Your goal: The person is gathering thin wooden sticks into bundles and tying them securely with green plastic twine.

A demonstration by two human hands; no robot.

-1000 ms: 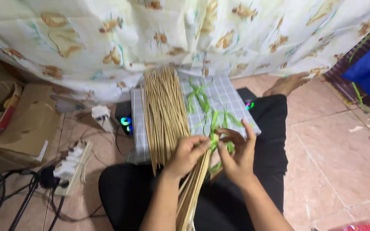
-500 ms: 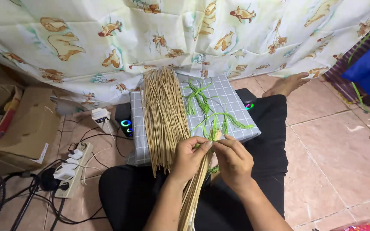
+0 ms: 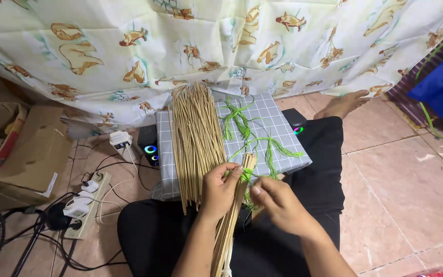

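My left hand (image 3: 220, 188) grips a small bundle of thin tan sticks (image 3: 230, 225) that slants down across my lap. A green string (image 3: 245, 176) wraps around the bundle's upper end. My right hand (image 3: 275, 199) pinches that green string just right of the bundle. A large pile of the same tan sticks (image 3: 195, 136) lies on a grey checked cloth (image 3: 278, 123) in front of me. More loose green strings (image 3: 238, 119) lie on the cloth to the right of the pile.
A white power strip (image 3: 87, 204) with plugs and black cables lies on the tiled floor at left, beside a cardboard box (image 3: 32, 151). A patterned curtain (image 3: 221, 46) hangs behind. My bare foot (image 3: 343, 104) rests at right. A small device with a glowing ring (image 3: 150, 149) sits by the cloth.
My right hand has come down from the loose strings on the cloth to the bundle's top. Both hands now meet at the green string there.
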